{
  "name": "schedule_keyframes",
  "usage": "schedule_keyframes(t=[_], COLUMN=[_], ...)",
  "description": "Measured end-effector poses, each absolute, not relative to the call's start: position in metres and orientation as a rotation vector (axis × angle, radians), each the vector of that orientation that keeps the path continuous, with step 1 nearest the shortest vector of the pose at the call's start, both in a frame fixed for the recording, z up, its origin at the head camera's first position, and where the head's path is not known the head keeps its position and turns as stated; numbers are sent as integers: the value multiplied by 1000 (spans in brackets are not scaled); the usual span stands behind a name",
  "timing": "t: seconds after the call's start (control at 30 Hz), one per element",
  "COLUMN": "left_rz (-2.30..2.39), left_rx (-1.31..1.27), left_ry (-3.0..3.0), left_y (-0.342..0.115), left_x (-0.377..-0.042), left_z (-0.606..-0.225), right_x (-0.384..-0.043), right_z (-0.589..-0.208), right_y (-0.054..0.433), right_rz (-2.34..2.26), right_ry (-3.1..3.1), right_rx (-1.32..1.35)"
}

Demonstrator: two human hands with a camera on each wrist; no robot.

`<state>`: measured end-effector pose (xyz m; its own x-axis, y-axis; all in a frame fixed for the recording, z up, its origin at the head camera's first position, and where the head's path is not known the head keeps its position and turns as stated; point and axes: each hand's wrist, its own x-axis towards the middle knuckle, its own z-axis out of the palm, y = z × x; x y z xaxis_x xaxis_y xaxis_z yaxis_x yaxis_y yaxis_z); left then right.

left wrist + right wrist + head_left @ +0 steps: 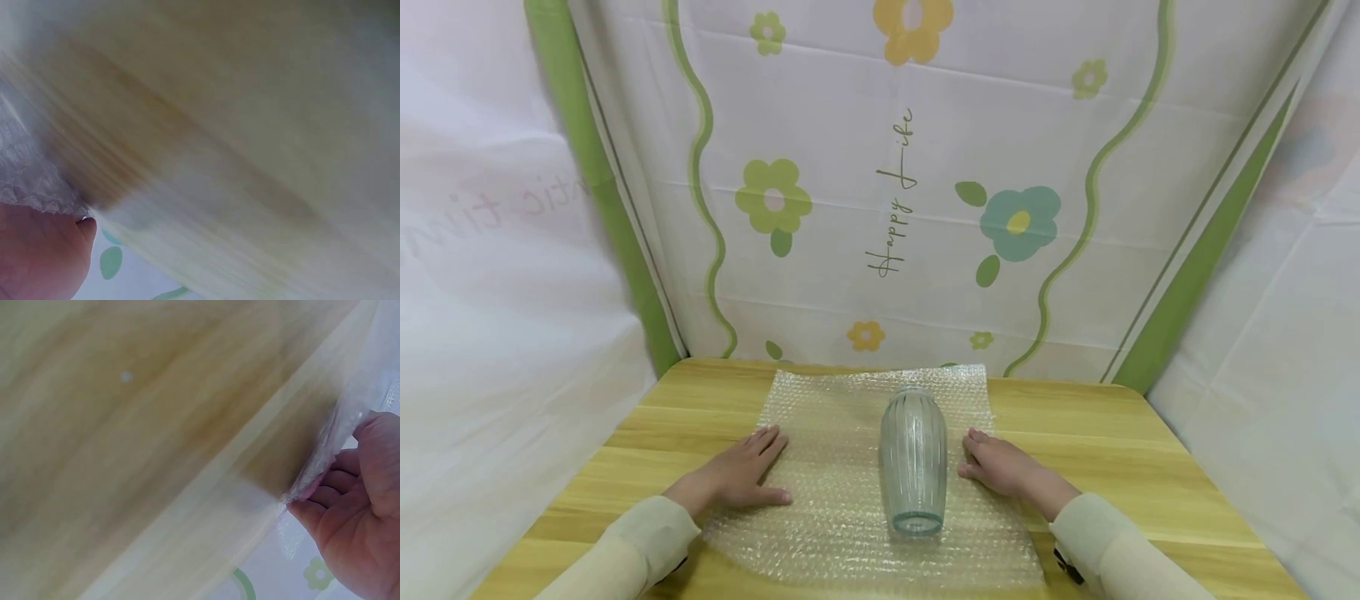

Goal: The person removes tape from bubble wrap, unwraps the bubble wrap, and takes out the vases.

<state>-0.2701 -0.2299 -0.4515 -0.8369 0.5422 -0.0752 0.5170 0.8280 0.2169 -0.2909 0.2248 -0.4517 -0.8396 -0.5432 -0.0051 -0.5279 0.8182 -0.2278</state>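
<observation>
A ribbed, pale green glass vase (914, 458) lies on its side on a sheet of bubble wrap (831, 475), its thick base toward me and its neck toward the back. At the sheet's left edge rests my left hand (741, 473), fingers straight and thumb spread over the wrap. My right hand (1002, 463) touches the right part of the sheet beside the vase, its fingers loosely bent and holding nothing. In the right wrist view the wrap's edge (325, 453) lies against the fingers. Only part of the left hand (44, 253) shows in the left wrist view.
Under the wrap is a wood-grain table (1097, 467) with rounded back corners. A white curtain (820, 117) with printed flowers hangs behind it, and white cloth walls stand at both sides. The sheet's back edge comes close to the table's back edge.
</observation>
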Motion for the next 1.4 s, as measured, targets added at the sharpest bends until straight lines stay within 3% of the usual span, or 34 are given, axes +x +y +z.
schedule_keyframes(t=[0.73,1.4], left_rz=[291,283], left_rx=[821,788], left_ry=[2888,2862], left_y=[-230,-230], left_x=[-272,-272], left_z=[-452,-454], right_x=[-291,-299], right_z=[-444,-431], right_y=[227,218], right_rz=[-481,-840], right_ry=[2964,3040], right_rx=[-922,-617])
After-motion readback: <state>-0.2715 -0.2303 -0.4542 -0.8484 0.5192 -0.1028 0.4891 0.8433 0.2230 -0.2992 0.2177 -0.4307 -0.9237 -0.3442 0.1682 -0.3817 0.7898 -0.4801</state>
